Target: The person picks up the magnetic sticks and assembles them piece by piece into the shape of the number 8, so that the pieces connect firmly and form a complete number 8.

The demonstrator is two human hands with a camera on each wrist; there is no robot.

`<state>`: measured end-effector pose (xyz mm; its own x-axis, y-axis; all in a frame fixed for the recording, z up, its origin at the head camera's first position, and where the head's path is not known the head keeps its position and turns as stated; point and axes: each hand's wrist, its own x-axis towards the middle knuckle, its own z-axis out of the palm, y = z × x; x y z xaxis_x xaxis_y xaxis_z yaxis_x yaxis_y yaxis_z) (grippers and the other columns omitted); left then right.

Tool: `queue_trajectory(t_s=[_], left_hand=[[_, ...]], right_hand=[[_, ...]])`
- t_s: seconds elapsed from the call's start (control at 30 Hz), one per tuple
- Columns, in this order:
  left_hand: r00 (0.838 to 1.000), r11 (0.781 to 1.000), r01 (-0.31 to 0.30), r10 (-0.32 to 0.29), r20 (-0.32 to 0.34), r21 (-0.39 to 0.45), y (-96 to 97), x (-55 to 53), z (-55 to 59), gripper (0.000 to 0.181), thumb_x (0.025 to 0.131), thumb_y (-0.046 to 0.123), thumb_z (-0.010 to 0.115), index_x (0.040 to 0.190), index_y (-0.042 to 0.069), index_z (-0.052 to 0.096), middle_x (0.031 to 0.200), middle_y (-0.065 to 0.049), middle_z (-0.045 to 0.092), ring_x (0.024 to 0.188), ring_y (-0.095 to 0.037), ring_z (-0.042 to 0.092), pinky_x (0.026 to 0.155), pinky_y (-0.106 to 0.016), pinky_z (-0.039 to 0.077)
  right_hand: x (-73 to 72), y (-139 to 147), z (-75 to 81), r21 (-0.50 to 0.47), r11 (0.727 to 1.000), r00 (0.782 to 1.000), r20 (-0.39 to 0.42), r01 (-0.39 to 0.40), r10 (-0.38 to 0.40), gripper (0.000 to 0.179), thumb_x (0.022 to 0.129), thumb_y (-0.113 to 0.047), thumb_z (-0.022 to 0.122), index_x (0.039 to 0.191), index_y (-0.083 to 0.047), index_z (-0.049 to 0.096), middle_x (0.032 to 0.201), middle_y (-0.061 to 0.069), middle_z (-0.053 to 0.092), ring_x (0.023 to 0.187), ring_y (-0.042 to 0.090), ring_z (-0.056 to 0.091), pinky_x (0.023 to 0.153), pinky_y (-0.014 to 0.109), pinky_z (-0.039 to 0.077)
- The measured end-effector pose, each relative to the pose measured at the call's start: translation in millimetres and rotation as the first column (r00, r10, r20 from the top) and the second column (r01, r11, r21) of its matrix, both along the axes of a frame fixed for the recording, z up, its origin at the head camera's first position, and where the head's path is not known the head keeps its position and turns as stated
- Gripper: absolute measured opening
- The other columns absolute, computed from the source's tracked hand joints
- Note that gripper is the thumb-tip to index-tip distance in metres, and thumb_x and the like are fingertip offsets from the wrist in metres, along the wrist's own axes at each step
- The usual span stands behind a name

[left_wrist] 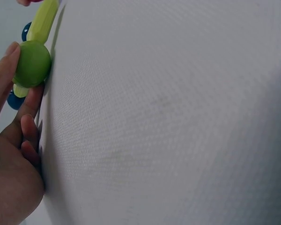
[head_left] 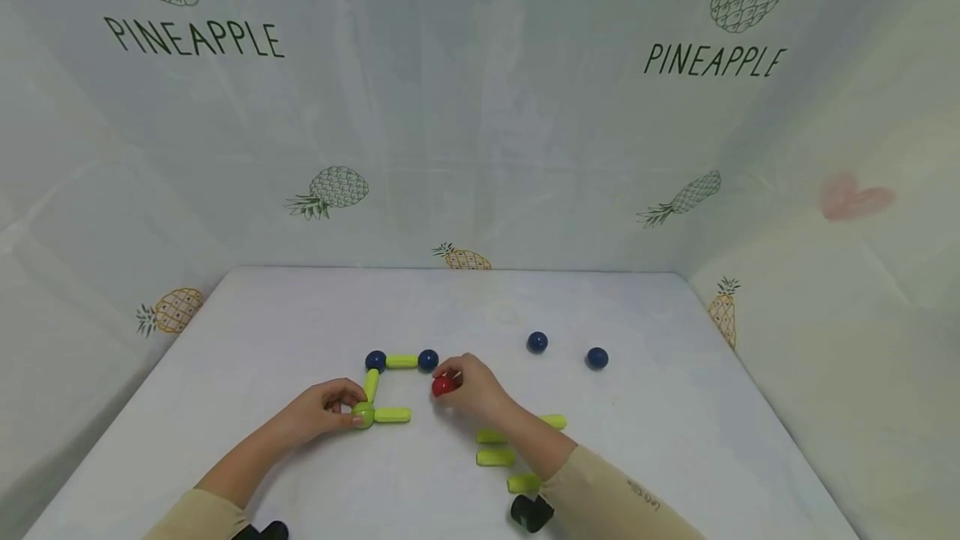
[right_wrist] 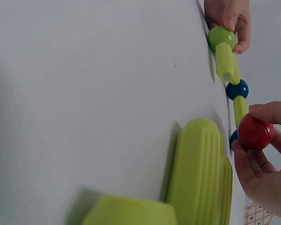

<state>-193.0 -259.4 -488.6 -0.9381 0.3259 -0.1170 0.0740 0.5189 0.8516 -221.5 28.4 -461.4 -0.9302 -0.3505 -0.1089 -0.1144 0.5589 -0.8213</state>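
My left hand [head_left: 330, 408] pinches a green ball [head_left: 363, 415] between thumb and fingers, low over the white table. From that ball one yellow-green rod [head_left: 393, 415] points right and another [head_left: 372, 385] leads up to a dark blue ball [head_left: 376, 361]. A third rod [head_left: 402, 362] joins it to a second dark blue ball [head_left: 428, 360], so the pieces form an open-sided frame. My right hand [head_left: 472, 390] holds a red ball [right_wrist: 255, 132] by its fingertips, just below the second blue ball in the head view.
Two loose dark blue balls [head_left: 537, 342] lie toward the back right. Several loose yellow-green rods [head_left: 495, 458] lie beside and partly under the right forearm. Black wrist devices [head_left: 532, 513] show near the sleeves. A white pineapple-print curtain [head_left: 480, 107] surrounds the table [head_left: 660, 440].
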Motion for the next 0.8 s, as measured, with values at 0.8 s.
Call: queue_trajectory(t_s=[0.8], left_hand=[[0.999, 0.999, -0.039, 0.038, 0.037, 0.005, 1.3, 1.2, 3.8, 0.03, 0.079, 0.02, 0.082, 0.103, 0.009, 0.067, 0.09, -0.004, 0.056, 0.078, -0.02, 0.045, 0.063, -0.026, 0.039]], right_hand=[[12.4, -14.1, -3.8, 0.03, 0.995, 0.996, 0.015, -0.09, 0.089, 0.03, 0.077, -0.007, 0.082, 0.103, -0.016, 0.07, 0.096, -0.004, 0.057, 0.089, 0.015, 0.054, 0.074, 0.029, 0.051]])
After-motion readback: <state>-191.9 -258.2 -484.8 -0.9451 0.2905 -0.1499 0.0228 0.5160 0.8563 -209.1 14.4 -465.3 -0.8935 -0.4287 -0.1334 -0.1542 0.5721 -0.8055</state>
